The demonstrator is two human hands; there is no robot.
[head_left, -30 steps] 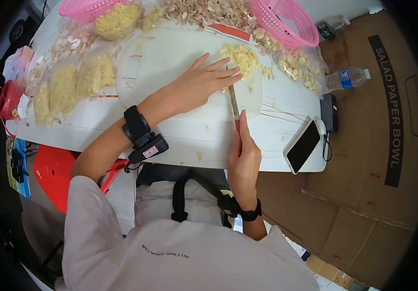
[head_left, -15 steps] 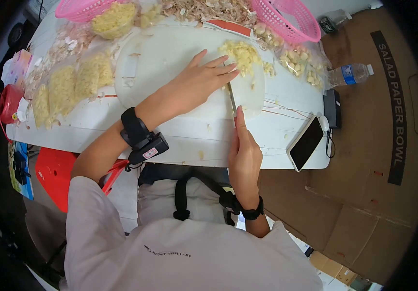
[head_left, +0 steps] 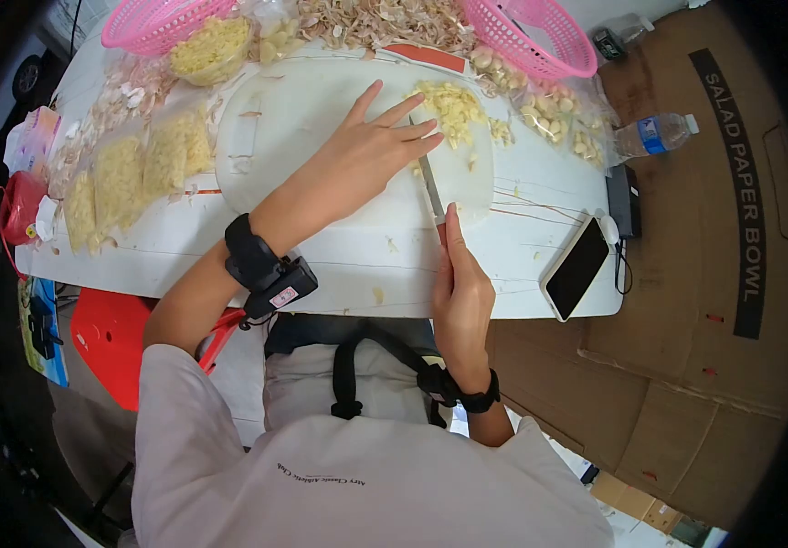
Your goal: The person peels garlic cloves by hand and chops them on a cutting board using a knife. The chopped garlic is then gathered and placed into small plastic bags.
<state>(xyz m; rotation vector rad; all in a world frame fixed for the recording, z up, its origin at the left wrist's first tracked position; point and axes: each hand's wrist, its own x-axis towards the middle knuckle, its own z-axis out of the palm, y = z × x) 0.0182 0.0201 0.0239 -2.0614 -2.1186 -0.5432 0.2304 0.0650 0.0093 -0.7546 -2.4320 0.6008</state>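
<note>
My right hand [head_left: 463,292] is closed around the handle of a knife [head_left: 429,187], its blade pointing away from me over the round white cutting board [head_left: 275,110]. My left hand [head_left: 362,151] lies across the board with fingers spread, the fingertips over the far part of the blade. Beside those fingertips is a pile of chopped garlic [head_left: 456,111], with a few bits scattered to its right.
Bags of chopped garlic [head_left: 120,178] lie at left, near a filled bowl [head_left: 211,50]. Garlic skins [head_left: 385,23] and pink baskets [head_left: 540,41] stand at the back. To the right are bagged cloves [head_left: 558,119], a water bottle [head_left: 654,137] and a phone [head_left: 576,269].
The left hand's fingers are spread wider and the hand has shifted slightly up and left. More of the knife blade shows. The right hand still grips the handle.
</note>
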